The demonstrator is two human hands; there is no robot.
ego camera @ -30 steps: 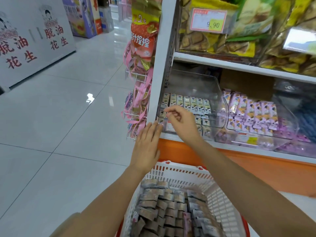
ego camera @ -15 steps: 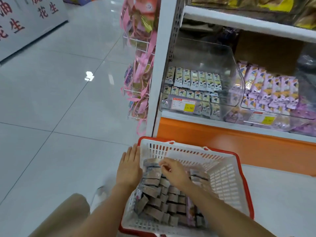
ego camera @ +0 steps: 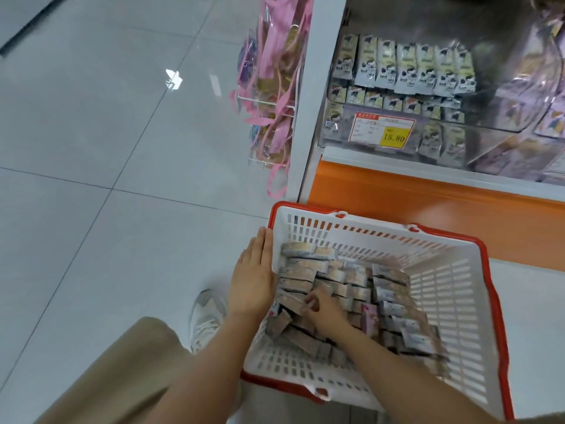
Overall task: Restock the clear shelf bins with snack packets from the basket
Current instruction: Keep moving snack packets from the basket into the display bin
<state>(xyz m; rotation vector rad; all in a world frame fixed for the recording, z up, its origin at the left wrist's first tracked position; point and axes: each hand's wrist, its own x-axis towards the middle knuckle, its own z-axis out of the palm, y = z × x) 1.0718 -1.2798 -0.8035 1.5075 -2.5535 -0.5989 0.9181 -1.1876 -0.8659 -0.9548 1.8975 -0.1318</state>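
**While deep in basket (ego camera: 452, 240): right hand (ego camera: 324, 310) pinching packets, left hand (ego camera: 253, 276) flat on rim**

Where stacked on edge in tight rows, snack packets (ego camera: 336, 276) filling left and middle of white, red-rimmed basket, set on floor just in front of shelf unit. Right hand down among left rows, fingers curled, pinching at one packet top; exact grip blurred. Left hand flat, fingers straight and pressed together, lying along basket's left rim, just beside packets. Right forearm crossing over near rows, hiding some of them. One pink-wrapped packet (ego camera: 370, 316) among grey-brown ones, just right of right hand.

Clear shelf bin (ego camera: 458, 130) up and right of basket on lowest shelf, well apart from both hands. Inside, rows of upright pale packets with dark print (ego camera: 406, 65). Price label (ego camera: 383, 131) reading 15.80 on bin's front wall. Second clear bin (ego camera: 535, 117) touching at right, purple packets inside, blurred. Orange base panel (ego camera: 428, 203) between shelf and basket. Pink-strapped bags (ego camera: 275, 87) hanging on wire rack at shelf's end post, left of bin. Pale shoe (ego camera: 208, 316) and tan trouser leg (ego camera: 122, 362) left of basket on glossy tiled floor (ego camera: 91, 179).
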